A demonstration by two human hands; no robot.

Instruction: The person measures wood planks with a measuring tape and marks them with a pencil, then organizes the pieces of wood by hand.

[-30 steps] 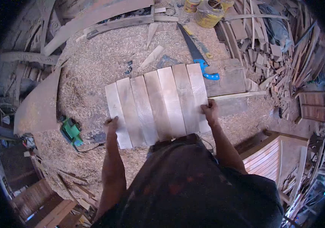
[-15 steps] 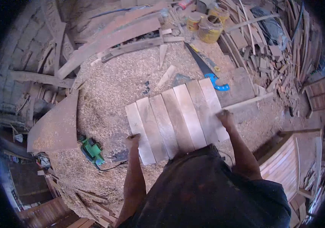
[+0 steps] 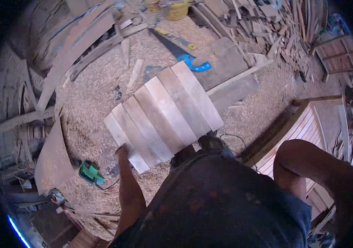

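The left hand's point(image 3: 123, 151) fingers are narrow, seemingly pinched on the left edge of the panel point(image 3: 163, 115); the right arm point(image 3: 323, 161) is bent away at the right, its hand lost at the dark rim, so I cannot tell how those fingers stand. The panel, seven boards side by side, lies slantwise just in front of the person, with its near edge by the dark shirt point(image 3: 226, 198); what bears it underneath is hidden. One-sided support probably calls for a firm thumb on the face, fingers beneath and a level wrist, lest the right side dip or the joints flex, if they are weak. Keeping the far right corner off the blue-handled handsaw point(image 3: 177, 51), just beyond it, seems wise. Farther out, wood shavings point(image 3: 86, 120) spread around; the green power tool point(image 3: 90, 172) lies near left, its cord point(image 3: 112, 184) trailing toward the person, and should be kept clear of the panel's corner.
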